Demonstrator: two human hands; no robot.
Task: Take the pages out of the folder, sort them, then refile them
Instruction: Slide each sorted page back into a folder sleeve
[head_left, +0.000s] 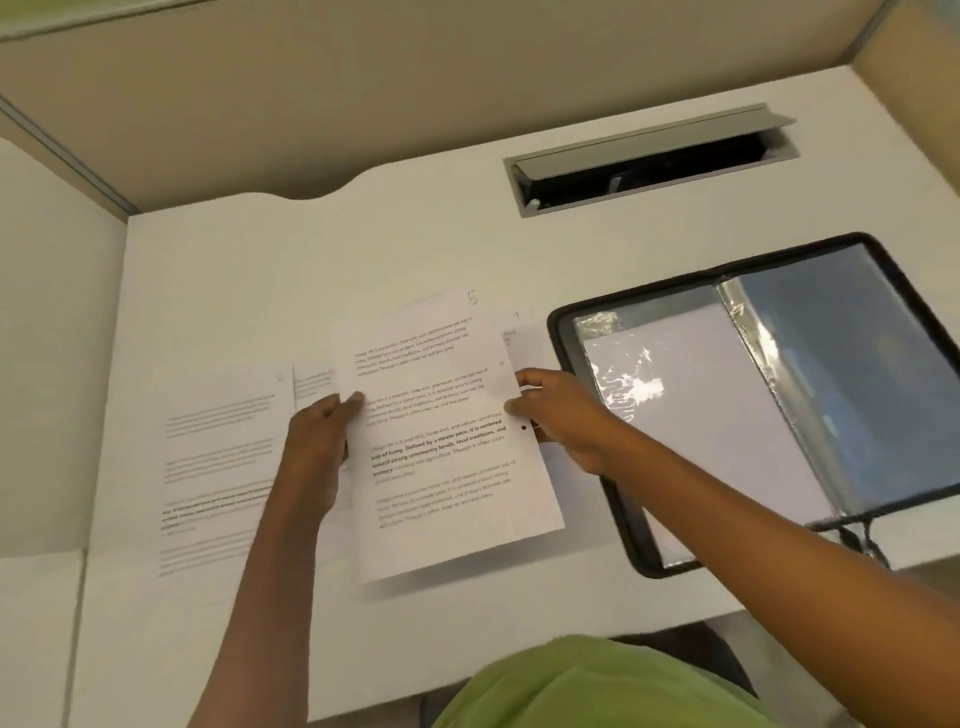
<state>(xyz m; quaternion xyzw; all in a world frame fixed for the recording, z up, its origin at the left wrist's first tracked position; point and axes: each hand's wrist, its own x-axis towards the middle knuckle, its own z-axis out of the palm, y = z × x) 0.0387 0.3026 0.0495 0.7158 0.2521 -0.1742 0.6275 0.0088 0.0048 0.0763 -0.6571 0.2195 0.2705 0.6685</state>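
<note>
A printed page marked 5 (447, 441) is held over the white desk, tilted a little. My left hand (317, 441) pinches its left edge, thumb on top. My right hand (561, 415) grips its right edge near a punched hole. Another page marked 6 (218, 457) lies flat on the desk to the left. Part of a further page (519, 343) shows behind the held one, on the right. The open black zip folder (639, 525) lies to the right, with clear plastic sleeves and a white sheet (717, 415) inside.
A grey cable hatch (649, 161) stands open in the desk at the back right. Beige partition walls (363, 93) close off the back and left. The desk's front edge runs just above my green shirt (597, 686).
</note>
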